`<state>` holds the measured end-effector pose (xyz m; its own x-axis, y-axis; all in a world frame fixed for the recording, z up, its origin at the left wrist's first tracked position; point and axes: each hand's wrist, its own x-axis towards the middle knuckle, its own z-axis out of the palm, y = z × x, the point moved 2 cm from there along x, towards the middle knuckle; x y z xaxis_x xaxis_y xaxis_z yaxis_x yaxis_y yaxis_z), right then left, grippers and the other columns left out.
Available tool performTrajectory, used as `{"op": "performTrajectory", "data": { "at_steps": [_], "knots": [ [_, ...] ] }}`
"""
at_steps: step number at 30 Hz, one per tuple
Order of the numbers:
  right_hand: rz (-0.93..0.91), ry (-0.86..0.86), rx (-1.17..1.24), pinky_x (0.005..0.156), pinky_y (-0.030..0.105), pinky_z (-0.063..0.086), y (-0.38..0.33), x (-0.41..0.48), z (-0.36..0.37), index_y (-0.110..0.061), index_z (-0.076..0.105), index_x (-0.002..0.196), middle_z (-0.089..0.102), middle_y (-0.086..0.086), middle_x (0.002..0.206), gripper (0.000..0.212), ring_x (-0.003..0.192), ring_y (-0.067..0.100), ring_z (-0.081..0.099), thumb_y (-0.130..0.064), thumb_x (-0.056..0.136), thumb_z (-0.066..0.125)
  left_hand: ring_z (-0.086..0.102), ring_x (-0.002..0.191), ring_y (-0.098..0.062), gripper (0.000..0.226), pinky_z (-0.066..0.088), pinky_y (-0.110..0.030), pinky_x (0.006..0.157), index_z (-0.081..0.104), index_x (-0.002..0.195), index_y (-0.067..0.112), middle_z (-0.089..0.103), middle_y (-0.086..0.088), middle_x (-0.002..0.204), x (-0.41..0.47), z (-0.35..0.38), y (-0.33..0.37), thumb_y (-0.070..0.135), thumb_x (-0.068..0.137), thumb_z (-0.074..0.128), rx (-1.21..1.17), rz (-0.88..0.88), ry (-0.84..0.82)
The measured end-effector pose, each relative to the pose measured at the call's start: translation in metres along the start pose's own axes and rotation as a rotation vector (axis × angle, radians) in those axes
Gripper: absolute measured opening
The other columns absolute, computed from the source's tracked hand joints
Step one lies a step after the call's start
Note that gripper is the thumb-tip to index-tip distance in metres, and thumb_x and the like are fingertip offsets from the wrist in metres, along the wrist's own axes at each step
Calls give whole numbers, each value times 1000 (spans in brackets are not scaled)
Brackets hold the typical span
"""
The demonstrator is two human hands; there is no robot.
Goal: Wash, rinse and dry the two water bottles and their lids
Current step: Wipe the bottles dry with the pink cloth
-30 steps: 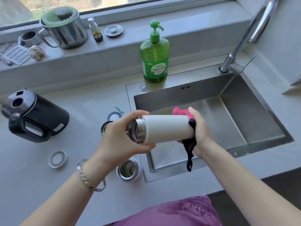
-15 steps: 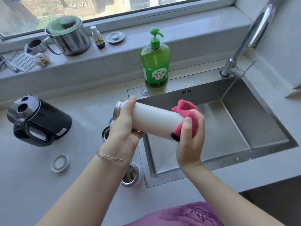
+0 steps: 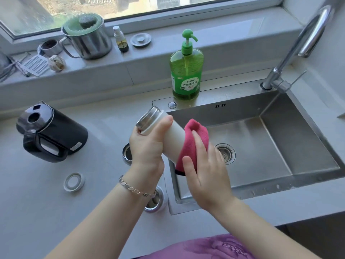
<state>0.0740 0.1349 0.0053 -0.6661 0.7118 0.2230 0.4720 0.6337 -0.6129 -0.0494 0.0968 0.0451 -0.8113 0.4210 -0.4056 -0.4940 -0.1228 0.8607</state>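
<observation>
The left hand (image 3: 149, 144) was clamped round the white bottle (image 3: 173, 139) near its steel mouth, with the bottle tilted over the left edge of the sink (image 3: 280, 146). The right hand (image 3: 207, 171) gripped the pink cloth (image 3: 195, 139), fingers curled, wrapping it round the bottle's lower half above the basin. The second bottle (image 3: 155, 202) stood open-mouthed just left of the sink's front corner.

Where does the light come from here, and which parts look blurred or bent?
Head view: daylight comes through the window at the top and glows through the green soap bottle. Head view: the faucet at top right looks smeared, while the left hand, the right hand, the white bottle and the pink cloth are sharp. Head view: the wide lens slightly bows the windowsill.
</observation>
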Motion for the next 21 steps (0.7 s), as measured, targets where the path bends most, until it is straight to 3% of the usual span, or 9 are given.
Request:
{"op": "performTrajectory", "data": {
  "at_steps": [3, 5, 7, 9, 13, 16, 18, 19, 21],
  "knots": [
    [104, -294, 296, 90, 34, 42, 20, 10, -10, -40, 41, 133, 58, -3, 126, 58, 110, 18, 53, -65, 84, 22, 61, 65, -12, 45, 52, -27, 61, 60, 91, 14, 65, -1, 78, 2, -9, -3, 10, 53, 83, -50, -44, -10],
    [229, -419, 427, 84, 34, 44, 26, 16, -16, -51, 52, 96, 66, -10, 98, 37, 99, 18, 57, -64, 82, 21, 63, 65, -12, 53, 53, -26, 60, 61, 89, 15, 66, 0, 75, 3, -13, -5, 20, 41, 81, -67, -75, -63],
    [161, -388, 307, 73, 36, 42, 17, 22, -20, -42, 46, 73, 58, -9, 73, 37, 84, 24, 54, -59, 82, 15, 64, 68, -14, 56, 54, -26, 61, 62, 91, 11, 66, -3, 77, 1, -12, -8, 28, 40, 78, -72, -85, -169],
    [157, -332, 297, 69, 34, 37, 2, 30, -23, -37, 44, 73, 54, -10, 68, 38, 80, 23, 51, -56, 83, 12, 64, 73, -16, 60, 54, -25, 64, 61, 100, 6, 66, -7, 84, -2, -9, -9, 27, 46, 76, -30, -80, -302],
    [281, -406, 584, 89, 34, 46, -9, 55, -29, -26, 65, 95, 69, 1, 98, 54, 98, 20, 61, -56, 93, 20, 65, 85, -16, 51, 54, -25, 73, 66, 106, 11, 68, -7, 94, -8, -6, -14, 22, 56, 73, 17, -132, -575],
    [477, -574, 733, 83, 25, 47, -7, 62, -30, -39, 58, 78, 64, -10, 86, 40, 84, 6, 62, -52, 97, 26, 65, 86, -20, 69, 56, -30, 70, 56, 120, 6, 66, -9, 99, -9, -10, -20, 24, 55, 73, 133, -183, -639],
    [548, -718, 819, 80, 23, 49, -2, 55, -29, -42, 59, 84, 67, -8, 86, 36, 80, 8, 64, -59, 93, 28, 64, 80, -19, 92, 54, -27, 58, 44, 133, 4, 62, -10, 99, -8, -13, -18, 26, 50, 77, 157, -201, -634],
    [611, -778, 871, 80, 28, 51, 1, 51, -27, -34, 65, 91, 71, 1, 89, 46, 81, 15, 67, -65, 87, 31, 63, 78, -19, 99, 53, -26, 57, 43, 135, 5, 61, -10, 99, -6, -14, -15, 29, 47, 82, 127, -203, -637],
    [713, -842, 962, 72, 27, 52, 9, 37, -27, -21, 68, 92, 73, 7, 83, 61, 74, 19, 67, -71, 70, 40, 64, 80, -19, 79, 55, -29, 67, 67, 112, 20, 64, -8, 93, 3, -17, -10, 42, 40, 89, 72, -177, -667]
  ]
}}
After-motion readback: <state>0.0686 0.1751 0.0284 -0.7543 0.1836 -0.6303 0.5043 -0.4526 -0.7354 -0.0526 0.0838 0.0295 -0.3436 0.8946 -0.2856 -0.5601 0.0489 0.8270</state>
